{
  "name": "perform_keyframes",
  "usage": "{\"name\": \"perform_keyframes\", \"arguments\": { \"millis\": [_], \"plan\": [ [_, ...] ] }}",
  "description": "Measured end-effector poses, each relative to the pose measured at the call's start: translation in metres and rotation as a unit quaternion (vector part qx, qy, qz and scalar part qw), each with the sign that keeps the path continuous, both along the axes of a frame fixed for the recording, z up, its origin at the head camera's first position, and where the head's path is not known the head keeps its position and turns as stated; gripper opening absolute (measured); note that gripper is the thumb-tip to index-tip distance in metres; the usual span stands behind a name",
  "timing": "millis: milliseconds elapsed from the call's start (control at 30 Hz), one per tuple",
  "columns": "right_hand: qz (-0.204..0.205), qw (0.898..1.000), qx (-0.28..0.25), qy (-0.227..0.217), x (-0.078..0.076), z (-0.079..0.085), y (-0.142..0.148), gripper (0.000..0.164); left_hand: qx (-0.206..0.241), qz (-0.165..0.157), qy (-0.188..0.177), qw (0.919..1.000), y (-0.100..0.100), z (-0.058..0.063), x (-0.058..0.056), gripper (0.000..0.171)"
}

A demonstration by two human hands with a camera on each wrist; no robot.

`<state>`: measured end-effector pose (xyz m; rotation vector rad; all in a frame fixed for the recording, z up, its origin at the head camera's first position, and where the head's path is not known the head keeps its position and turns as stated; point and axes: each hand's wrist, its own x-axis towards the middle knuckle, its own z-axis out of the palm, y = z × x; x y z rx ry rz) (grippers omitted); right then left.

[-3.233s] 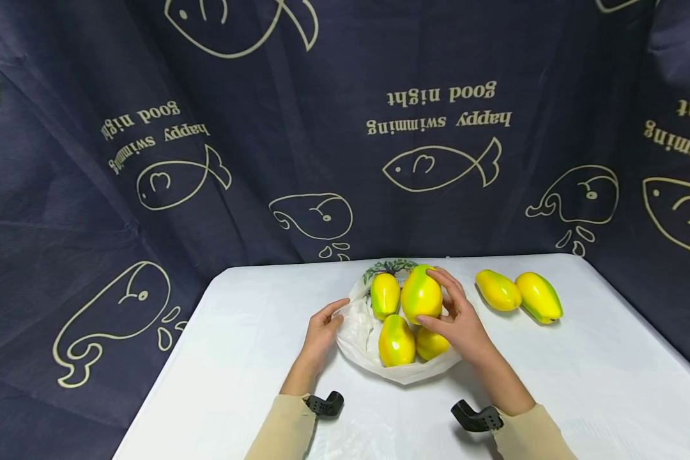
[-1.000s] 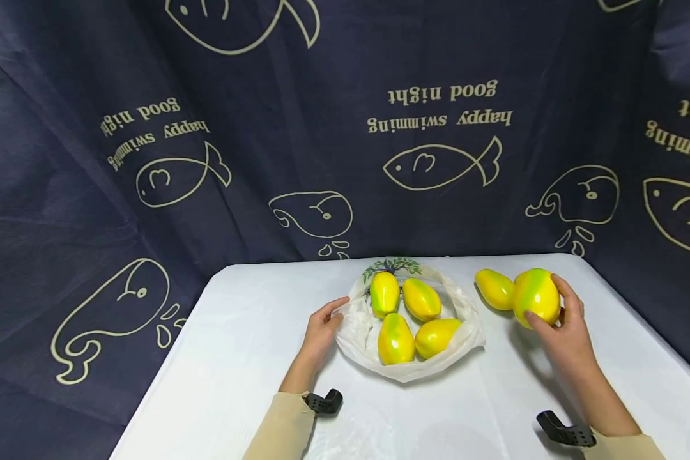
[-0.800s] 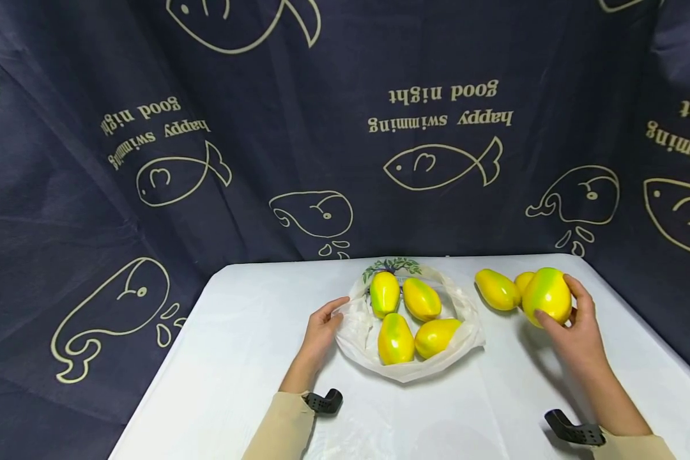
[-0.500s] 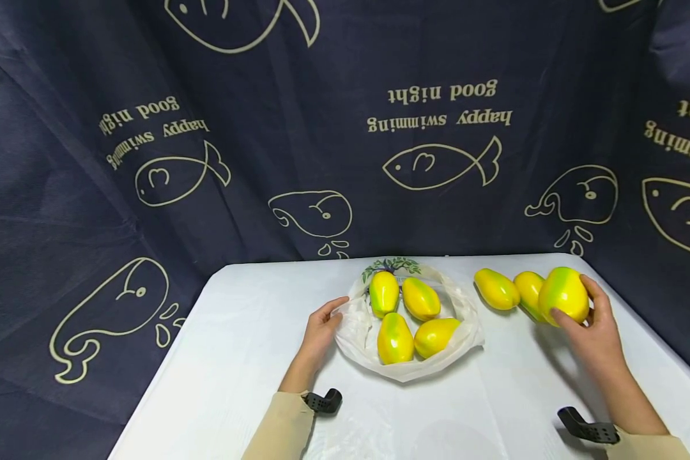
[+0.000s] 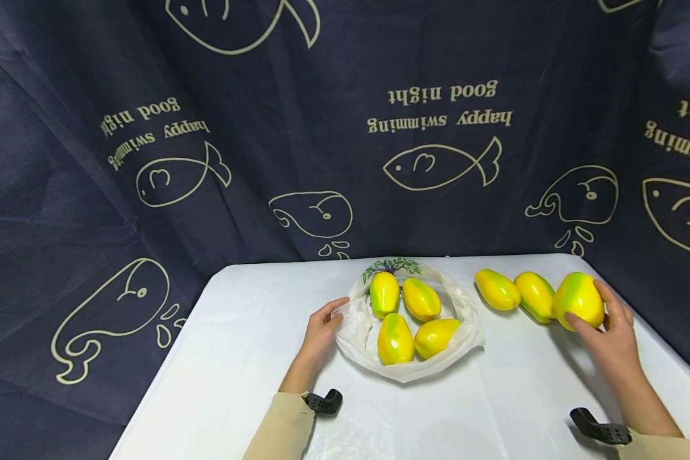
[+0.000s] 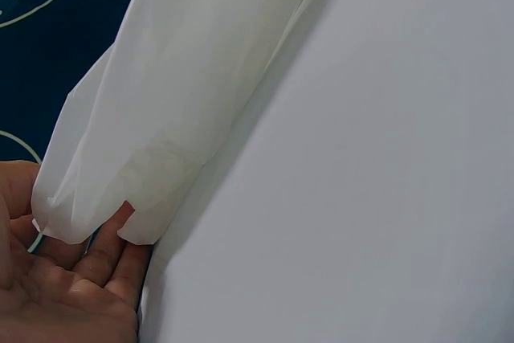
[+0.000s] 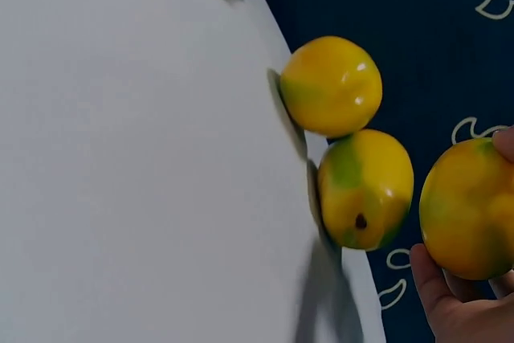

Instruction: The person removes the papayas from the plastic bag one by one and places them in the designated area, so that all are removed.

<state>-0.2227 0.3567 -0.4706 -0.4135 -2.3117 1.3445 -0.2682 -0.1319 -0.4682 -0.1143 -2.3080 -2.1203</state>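
My right hand (image 5: pixel 612 326) holds a yellow-green papaya (image 5: pixel 579 301) between thumb and fingers, raised over the right side of the table. In the right wrist view this papaya (image 7: pixel 470 208) hangs apart from two others. Those two, a papaya (image 5: pixel 497 289) and one (image 5: pixel 536 296) nearer my hand, lie on the table in a row. With my left hand (image 5: pixel 322 329) I pinch the left edge of a white plastic bag (image 5: pixel 351 348); the left wrist view shows fingers (image 6: pixel 100 259) behind the bag's edge. Several papayas (image 5: pixel 396 338) lie inside the spread-open bag.
The bag sits mid-table on a white-covered table (image 5: pixel 224 358), a green tree print (image 5: pixel 399 265) at its far rim. A dark blue curtain (image 5: pixel 345 128) with fish and whale drawings hangs behind the table and along both sides.
My right hand has lifted a papaya out of the bag and carried it right, past the two on the table. My left hand has stayed at the bag's edge.
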Motion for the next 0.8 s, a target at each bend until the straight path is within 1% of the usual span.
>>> {"name": "perform_keyframes", "arguments": {
  "millis": [133, 233, 367, 433, 600, 800],
  "plan": [
    [-0.004, 1.0, 0.002, -0.005, -0.001, -0.005, 0.006, 0.078, 0.0, -0.001, 0.002, 1.0, 0.0, 0.001, 0.0, 0.038],
    [-0.008, 1.0, 0.003, -0.007, -0.001, -0.007, 0.011, 0.078, 0.001, 0.001, 0.001, 1.0, 0.0, -0.008, -0.006, 0.038],
    [-0.013, 1.0, 0.008, -0.009, -0.003, -0.009, 0.016, 0.077, 0.0, 0.009, 0.002, 1.0, -0.001, -0.026, -0.018, 0.039],
    [-0.013, 1.0, 0.01, -0.014, -0.004, -0.01, 0.017, 0.076, -0.001, 0.011, 0.003, 0.9999, -0.001, -0.029, -0.019, 0.039],
    [0.001, 0.999, 0.005, -0.034, -0.004, -0.009, 0.02, 0.075, 0.002, 0.01, 0.005, 0.9999, -0.001, -0.03, -0.018, 0.039],
    [0.011, 0.999, 0.004, -0.053, -0.008, -0.009, 0.024, 0.075, -0.002, 0.009, 0.001, 1.0, 0.0, -0.024, -0.016, 0.039]
  ]
}}
